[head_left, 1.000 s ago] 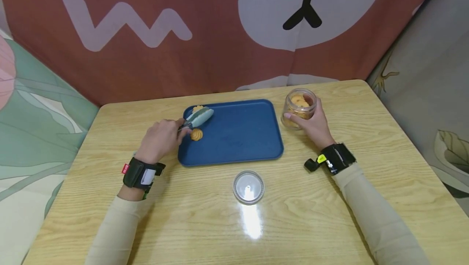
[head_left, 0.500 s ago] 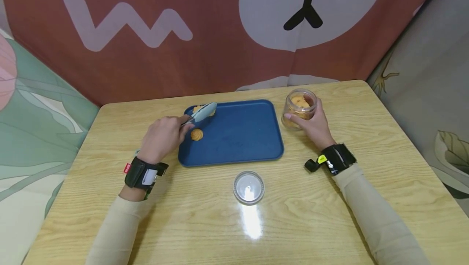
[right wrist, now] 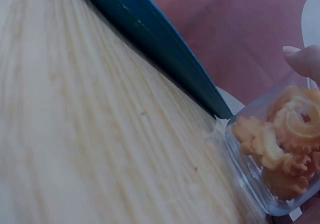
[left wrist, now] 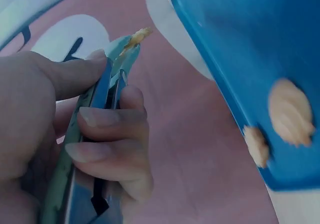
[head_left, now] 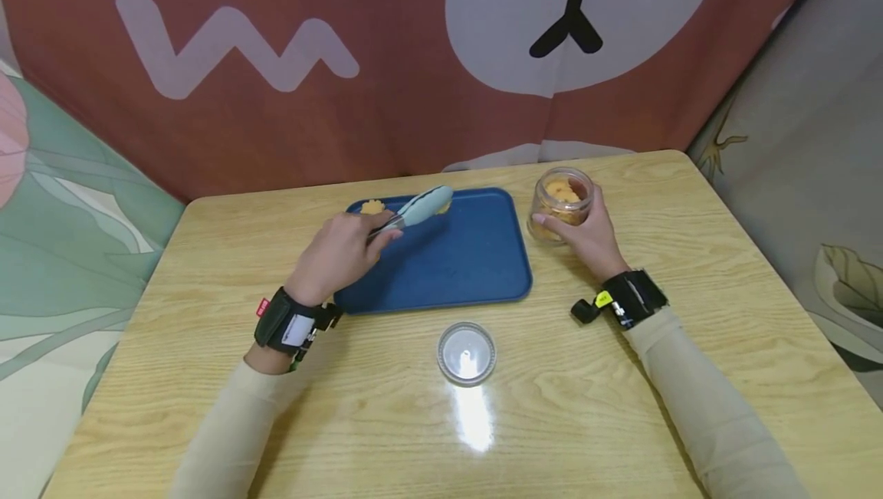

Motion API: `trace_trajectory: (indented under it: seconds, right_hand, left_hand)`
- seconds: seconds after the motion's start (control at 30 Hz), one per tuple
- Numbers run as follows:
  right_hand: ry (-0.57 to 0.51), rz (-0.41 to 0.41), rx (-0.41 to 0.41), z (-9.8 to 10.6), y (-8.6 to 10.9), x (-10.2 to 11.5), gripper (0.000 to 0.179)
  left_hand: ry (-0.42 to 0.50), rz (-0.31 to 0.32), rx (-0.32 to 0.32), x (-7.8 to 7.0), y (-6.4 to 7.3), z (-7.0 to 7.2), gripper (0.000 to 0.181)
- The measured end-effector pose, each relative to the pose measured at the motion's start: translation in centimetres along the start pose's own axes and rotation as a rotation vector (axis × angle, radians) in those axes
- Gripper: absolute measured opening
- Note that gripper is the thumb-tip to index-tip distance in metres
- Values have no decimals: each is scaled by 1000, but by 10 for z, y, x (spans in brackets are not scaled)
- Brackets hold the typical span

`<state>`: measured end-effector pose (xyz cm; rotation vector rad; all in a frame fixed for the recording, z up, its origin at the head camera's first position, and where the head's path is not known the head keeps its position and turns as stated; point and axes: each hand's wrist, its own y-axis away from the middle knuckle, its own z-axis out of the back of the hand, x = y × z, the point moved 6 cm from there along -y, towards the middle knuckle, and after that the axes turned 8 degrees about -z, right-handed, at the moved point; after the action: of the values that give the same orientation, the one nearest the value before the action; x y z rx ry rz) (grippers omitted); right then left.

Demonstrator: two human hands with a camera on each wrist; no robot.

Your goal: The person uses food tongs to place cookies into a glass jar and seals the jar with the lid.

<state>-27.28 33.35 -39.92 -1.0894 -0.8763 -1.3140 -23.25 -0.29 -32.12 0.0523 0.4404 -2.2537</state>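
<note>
My left hand (head_left: 340,254) grips a pair of tongs (head_left: 424,206) with pale blue-green tips, above the blue tray (head_left: 462,257). Pinched in those tips is a cookie (left wrist: 139,36), whose edge also shows in the right wrist view. Two piped cookies lie on the tray in the left wrist view: a round one (left wrist: 291,113) and a smaller-looking one (left wrist: 256,146). From the head, the left hand hides one of them. At the tray's right, my right hand (head_left: 586,238) holds a clear, lidless jar (head_left: 552,211) of cookies (right wrist: 295,119), thumb on its near side.
A round clear lid (head_left: 467,353) lies on the wooden table (head_left: 552,407) in front of the tray. Behind the table's far edge hangs a reddish-brown cloth (head_left: 407,123) with a bear print. Patterned cloths hang at both sides.
The tongs have lifted from the tray's far left corner, holding a cookie, and moved right with my left hand. My right hand and the jar have stayed in place.
</note>
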Motion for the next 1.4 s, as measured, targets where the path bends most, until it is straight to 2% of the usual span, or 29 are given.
trace_trajectory:
  seconds: [0.3, 0.47, 0.6, 0.77, 0.87, 1.07, 1.3, 1.4]
  right_hand:
    - [-10, -8, 6, 1, -1, -2, 86]
    - [-11, -4, 9, 1, -2, -4, 86]
    - [-13, 0, 7, 1, -4, -4, 85]
    - [-24, 9, 0, 1, -4, -3, 84]
    - [-29, 13, -2, 1, -3, -3, 84]
    - [-39, 18, -3, 1, -3, -1, 84]
    - [-31, 4, -6, 1, -3, -2, 85]
    - [-28, 0, -10, 1, -2, -2, 87]
  left_hand:
    - [46, -118, -26, -33, -39, -2, 32]
    - [86, -142, 5, -52, -67, -6, 32]
    - [47, -163, 42, -68, -91, -11, 35]
    - [-45, -230, 46, -86, -113, -15, 28]
    - [-63, -239, 41, -92, -122, -16, 25]
    - [-66, -196, 49, -95, -131, -16, 24]
    - [-224, -210, 97, -100, -136, -23, 32]
    - [-258, -218, 108, -101, -137, -26, 34]
